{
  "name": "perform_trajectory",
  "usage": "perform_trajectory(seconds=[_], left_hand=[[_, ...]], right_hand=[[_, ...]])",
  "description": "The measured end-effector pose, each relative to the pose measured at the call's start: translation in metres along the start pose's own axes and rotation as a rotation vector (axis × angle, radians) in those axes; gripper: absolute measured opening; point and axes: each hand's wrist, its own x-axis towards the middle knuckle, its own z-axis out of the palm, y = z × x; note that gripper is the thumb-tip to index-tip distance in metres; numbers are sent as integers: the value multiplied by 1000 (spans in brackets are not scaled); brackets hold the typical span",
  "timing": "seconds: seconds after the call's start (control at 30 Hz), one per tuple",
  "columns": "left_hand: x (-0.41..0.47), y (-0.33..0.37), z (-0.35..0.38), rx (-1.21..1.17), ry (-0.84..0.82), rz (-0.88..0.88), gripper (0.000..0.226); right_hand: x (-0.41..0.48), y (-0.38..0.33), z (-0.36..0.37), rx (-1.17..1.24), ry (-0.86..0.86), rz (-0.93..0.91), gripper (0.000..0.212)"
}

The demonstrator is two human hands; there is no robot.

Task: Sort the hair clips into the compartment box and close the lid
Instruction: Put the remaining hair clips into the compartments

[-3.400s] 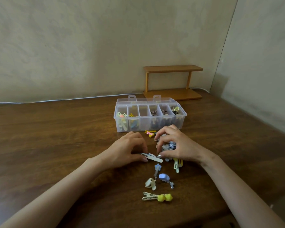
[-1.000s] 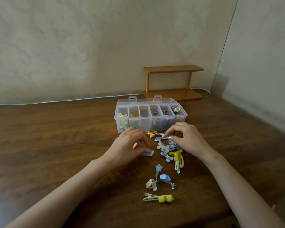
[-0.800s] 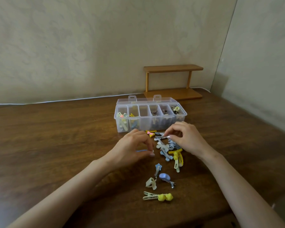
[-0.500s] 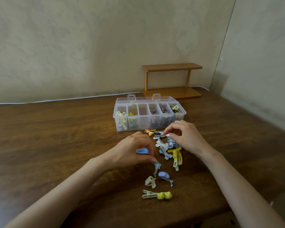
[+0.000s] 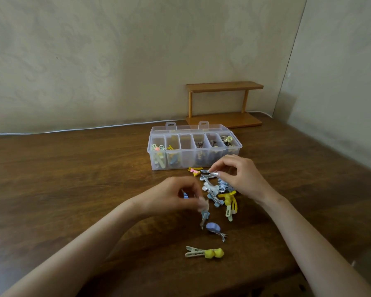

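A clear compartment box (image 5: pixel 193 161) stands open on the wooden table, lid folded back, with clips in most of its sections. A pile of hair clips (image 5: pixel 214 190) lies just in front of it. My left hand (image 5: pixel 171 197), blurred, is curled around a small blue clip (image 5: pixel 185 195) and a pale clip at its fingertips. My right hand (image 5: pixel 238 175) pinches a silver clip (image 5: pixel 210 175) at the pile's far edge. Nearer me lie a lilac clip (image 5: pixel 213 228) and a yellow-tipped cream clip (image 5: pixel 204 252).
A small wooden shelf (image 5: pixel 223 103) stands against the back wall behind the box. A white cable (image 5: pixel 73 130) runs along the table's rear edge. The wall closes in on the right.
My left hand picked up a blue clip and shifted toward me and right, now over the pale clip near the star clip. My right hand stays pinching a silver clip at the pile.
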Motion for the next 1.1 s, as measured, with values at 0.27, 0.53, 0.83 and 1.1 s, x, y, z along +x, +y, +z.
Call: perform_trajectory(seconds=[0.27, 0.53, 0.83, 1.1], left_hand=[[8, -8, 8, -472, 317, -198, 25], [11, -10, 12, -452, 393, -199, 31], [9, -7, 10, -531, 426, -150, 19], [8, -16, 2, -381, 594, -148, 12]], right_hand=[[-4, -12, 7, 167, -138, -102, 31], [-2, -13, 18, 135, -99, -140, 27], [0, -11, 18, 162, 4, -148, 20], [54, -13, 2, -231, 434, -149, 14]])
